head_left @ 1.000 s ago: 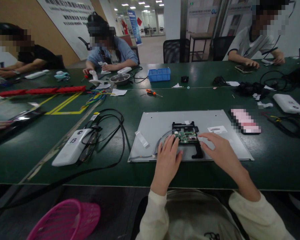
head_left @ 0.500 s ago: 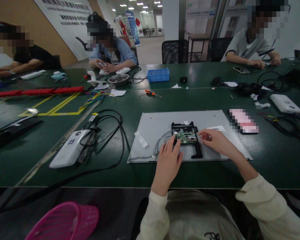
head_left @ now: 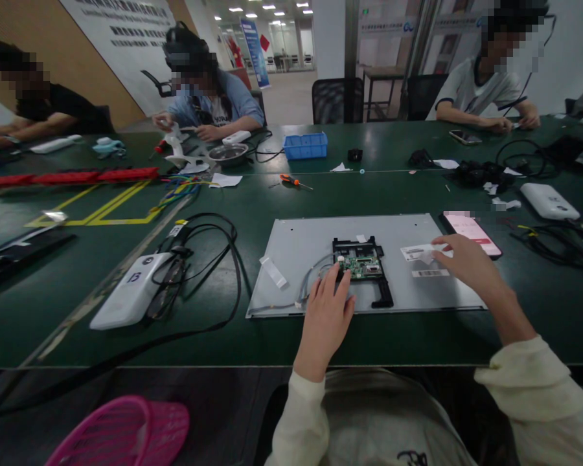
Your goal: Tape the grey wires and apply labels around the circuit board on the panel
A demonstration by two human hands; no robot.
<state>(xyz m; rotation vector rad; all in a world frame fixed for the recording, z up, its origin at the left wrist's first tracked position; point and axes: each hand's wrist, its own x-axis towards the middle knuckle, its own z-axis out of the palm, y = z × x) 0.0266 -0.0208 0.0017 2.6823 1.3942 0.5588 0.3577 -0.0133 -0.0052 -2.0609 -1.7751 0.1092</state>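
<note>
A grey metal panel (head_left: 301,239) lies flat on the green table, with a black bracket (head_left: 383,288) and a green circuit board (head_left: 362,266) on it. The spread fingertips of my left hand (head_left: 326,310) rest at the left end of the board, beside grey cables (head_left: 305,281). Over the panel's right part, my right hand (head_left: 466,259) pinches a small whitish, crumpled piece (head_left: 426,256) that looks like clear film or tape. White labels (head_left: 430,274) are stuck below it.
A phone (head_left: 473,233) lies just right of the panel. To the left are a white power bank (head_left: 129,291) and black cables (head_left: 236,259). Beyond the panel lie an orange screwdriver (head_left: 295,182) and a blue basket (head_left: 305,146). Several people sit across the table.
My right hand has moved right, from the board's right edge to near the labels. My left hand has stayed put. Across the table, a person's hand has reached to a white object.
</note>
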